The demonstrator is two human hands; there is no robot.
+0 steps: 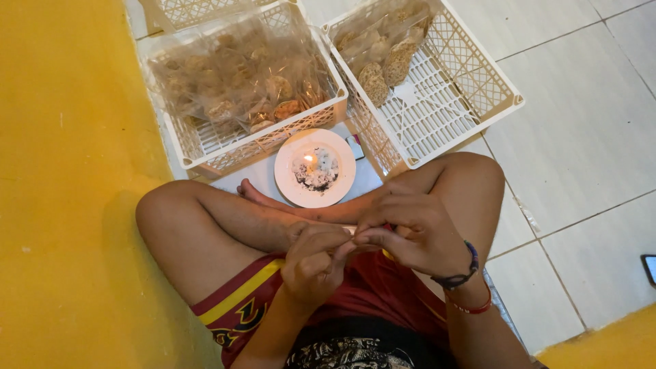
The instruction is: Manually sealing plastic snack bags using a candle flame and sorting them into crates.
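Held item: a small clear plastic packet edge (350,231), pinched over the lap, mostly hidden.
Left hand (316,258): fingers curled closed on the packet.
Right hand (417,232): fingertips pressed together on the same edge.
At 12 o'clock: round white plate (287,181) on the floor carrying a lit candle flame (309,159) amid charred wax.
Beyond: two white lattice plastic crates (471,102) of bagged brown snacks (232,82).
Risk: the flame looks near; plastic or fingertips could scorch, or a knee could tip the plate.

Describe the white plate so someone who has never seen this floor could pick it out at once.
Two white lattice crates sit on the tiled floor ahead of the seated person's crossed legs. The white plate lies just below the gap between them. It alone is round, carrying a small lit flame over dark ash-like residue.
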